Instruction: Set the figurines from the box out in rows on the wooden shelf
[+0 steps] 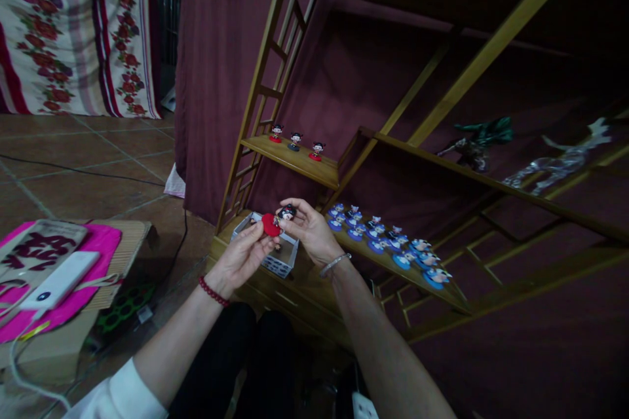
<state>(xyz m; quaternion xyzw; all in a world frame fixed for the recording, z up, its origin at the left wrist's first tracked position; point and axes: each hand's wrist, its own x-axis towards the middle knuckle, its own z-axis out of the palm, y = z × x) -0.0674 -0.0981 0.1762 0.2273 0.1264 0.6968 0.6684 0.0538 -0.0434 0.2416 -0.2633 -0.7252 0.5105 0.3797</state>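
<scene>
Between my two hands is a small black-haired figurine (271, 224) on a round red base, tilted on its side. My left hand (246, 250), with a red bead bracelet at the wrist, pinches the red base. The fingers of my right hand (309, 229) close around the figurine's head end. Just below them a patterned open box (282, 267) sits on the wooden unit, with a small figure partly seen inside. Three similar figurines, among them one on a red base (315, 152), stand on the small shelf (295, 162) above.
Several figurines on blue and purple bases (377, 236) line the shelf at right. A green figure (484, 141) and a clear deer-like ornament (560, 157) stand higher up. A cardboard box (130, 236) holds a pink bag and a white power bank (63, 281) with a cable.
</scene>
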